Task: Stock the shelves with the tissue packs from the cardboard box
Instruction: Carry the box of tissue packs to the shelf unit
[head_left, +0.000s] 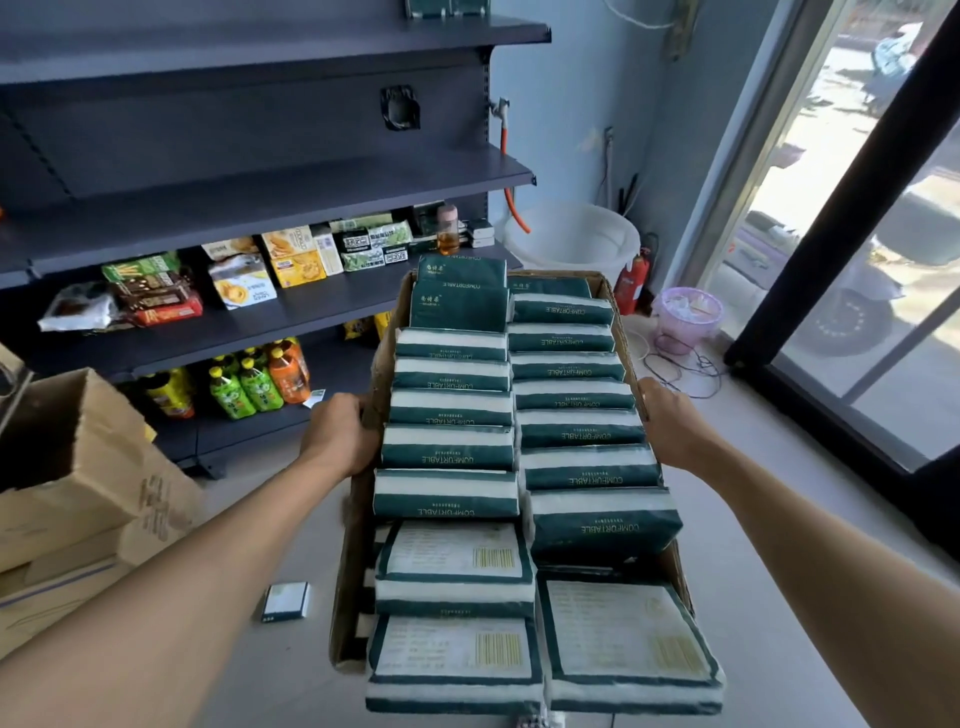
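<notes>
Dark shelves (270, 187) stand ahead, mostly bare up top. My left hand (340, 434) and right hand (672, 423) clamp opposite walls of the cardboard box (608, 291), carrying it level, I judge. Green-and-white tissue packs (449, 449) fill it in two tight rows.

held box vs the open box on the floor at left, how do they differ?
1. The held box is full of green tissue packs; the floor box looks dark inside, nothing visible.
2. The held box is gripped at its sides by the left hand and right hand; the floor box sits on other cartons, untouched.
3. The held box is long and shallow; the floor box is taller.
Both are open brown cardboard.
</notes>
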